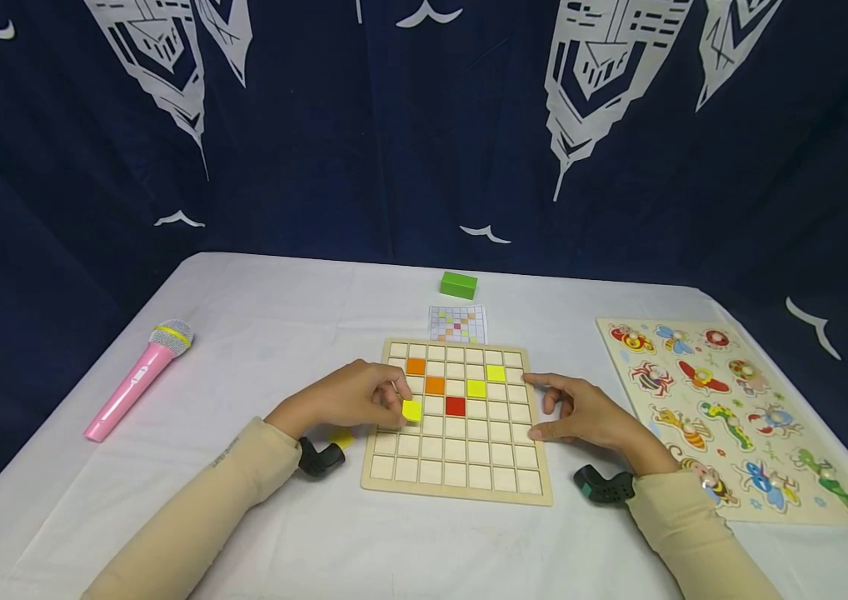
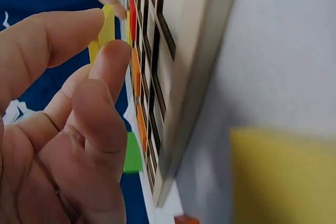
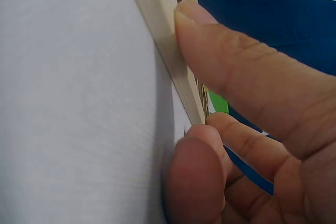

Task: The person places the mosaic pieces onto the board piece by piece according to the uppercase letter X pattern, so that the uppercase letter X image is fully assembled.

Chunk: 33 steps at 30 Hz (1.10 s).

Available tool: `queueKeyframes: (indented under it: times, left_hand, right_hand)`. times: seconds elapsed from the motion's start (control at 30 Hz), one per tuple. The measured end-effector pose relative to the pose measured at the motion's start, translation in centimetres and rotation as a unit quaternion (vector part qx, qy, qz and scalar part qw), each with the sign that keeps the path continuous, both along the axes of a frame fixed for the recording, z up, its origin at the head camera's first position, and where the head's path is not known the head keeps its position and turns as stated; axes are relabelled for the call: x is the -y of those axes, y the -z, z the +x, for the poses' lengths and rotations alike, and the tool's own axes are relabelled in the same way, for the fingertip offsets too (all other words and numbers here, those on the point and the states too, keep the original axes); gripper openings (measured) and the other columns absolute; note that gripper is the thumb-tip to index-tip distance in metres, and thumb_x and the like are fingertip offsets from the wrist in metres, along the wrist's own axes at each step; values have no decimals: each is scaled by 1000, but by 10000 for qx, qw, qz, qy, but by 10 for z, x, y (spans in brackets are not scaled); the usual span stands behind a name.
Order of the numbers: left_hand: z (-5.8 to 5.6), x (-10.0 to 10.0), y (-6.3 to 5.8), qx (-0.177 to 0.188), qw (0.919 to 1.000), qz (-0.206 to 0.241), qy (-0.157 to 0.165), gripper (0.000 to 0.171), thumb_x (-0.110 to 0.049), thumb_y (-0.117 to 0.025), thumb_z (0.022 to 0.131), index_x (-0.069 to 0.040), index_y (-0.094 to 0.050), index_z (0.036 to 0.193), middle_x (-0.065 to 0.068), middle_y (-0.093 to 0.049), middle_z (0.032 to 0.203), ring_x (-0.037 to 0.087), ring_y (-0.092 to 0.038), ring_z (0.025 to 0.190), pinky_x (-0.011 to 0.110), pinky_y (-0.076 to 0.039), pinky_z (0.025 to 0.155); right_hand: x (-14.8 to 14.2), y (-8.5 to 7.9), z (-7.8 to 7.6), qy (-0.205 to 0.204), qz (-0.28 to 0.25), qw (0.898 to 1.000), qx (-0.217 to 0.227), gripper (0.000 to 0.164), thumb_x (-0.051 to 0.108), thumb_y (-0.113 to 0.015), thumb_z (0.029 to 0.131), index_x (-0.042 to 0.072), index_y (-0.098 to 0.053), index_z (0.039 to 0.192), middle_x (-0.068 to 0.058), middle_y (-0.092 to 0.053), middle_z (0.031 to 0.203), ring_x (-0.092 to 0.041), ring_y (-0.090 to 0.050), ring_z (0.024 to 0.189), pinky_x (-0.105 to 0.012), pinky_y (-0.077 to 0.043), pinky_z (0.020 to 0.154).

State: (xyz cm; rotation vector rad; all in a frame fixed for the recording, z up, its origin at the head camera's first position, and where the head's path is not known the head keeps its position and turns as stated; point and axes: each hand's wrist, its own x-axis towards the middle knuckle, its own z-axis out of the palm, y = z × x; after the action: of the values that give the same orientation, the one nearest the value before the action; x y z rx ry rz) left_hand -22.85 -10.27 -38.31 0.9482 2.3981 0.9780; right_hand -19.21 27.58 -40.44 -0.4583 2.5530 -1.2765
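My left hand (image 1: pixel 356 398) pinches a yellow square tile (image 1: pixel 412 411) between thumb and fingertips, above the left part of a wooden grid board (image 1: pixel 457 498). In the left wrist view the tile (image 2: pixel 106 27) is tilted on edge and apart from the board. My right hand (image 1: pixel 581 412) rests at the board's right edge, with thumb and index fingertip touching the rim (image 3: pixel 181 72). On the board lie two orange tiles (image 1: pixel 416 367), two yellow tiles (image 1: pixel 495 373) and a red tile (image 1: pixel 456 406). Another yellow piece (image 1: pixel 341 437) lies on the table, partly hidden by my left wrist.
Behind the board lie a printed pattern card (image 1: pixel 457 323) and a green block (image 1: pixel 458 285). A pink toy microphone (image 1: pixel 139 379) lies at left. An insect puzzle board (image 1: pixel 731 417) is at right. A dark blue curtain (image 1: pixel 394 150) hangs behind the white table (image 1: pixel 281 292).
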Motion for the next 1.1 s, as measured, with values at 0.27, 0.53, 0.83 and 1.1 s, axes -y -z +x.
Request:
queueKeyframes:
  times: [0.27, 0.53, 0.83, 1.1]
  left_hand:
    - [3, -18, 0, -271, 9990, -322, 180, 23, -16, -86, 91, -10, -74, 110, -15, -72, 86, 6, -61, 73, 29, -50, 78]
    - [6, -30, -2, -447, 9958, -781, 159, 22, -15, -86, 90, -14, -74, 108, -16, -70, 84, 4, -61, 81, 33, -50, 83]
    - [8, -39, -4, -498, 9929, -1069, 121, 21, -16, -86, 89, -16, -74, 106, -15, -67, 81, 5, -59, 77, 29, -48, 76]
    - [9, -31, -8, -473, 9930, -1086, -6, 28, -20, -86, 90, -16, -72, 114, -15, -68, 83, 7, -60, 77, 32, -48, 78]
  right_hand:
    - [0, 0, 1, -28, 27, 10000, -26, 84, 8, -94, 82, -13, -51, 151, -7, -55, 97, -15, -45, 70, -25, -40, 59]
    - [0, -1, 1, -1, 12, 10000, 13, 85, 8, -94, 82, -12, -50, 152, -8, -55, 97, -15, -45, 70, -25, -40, 59]
    - [0, -2, 1, 60, -70, 9999, 137, 85, 6, -94, 82, -12, -50, 152, -8, -54, 98, -14, -44, 68, -25, -41, 56]
    - [1, -2, 0, 61, -47, 9999, 113, 84, 7, -94, 82, -12, -50, 152, -8, -55, 98, -15, -44, 69, -25, -40, 58]
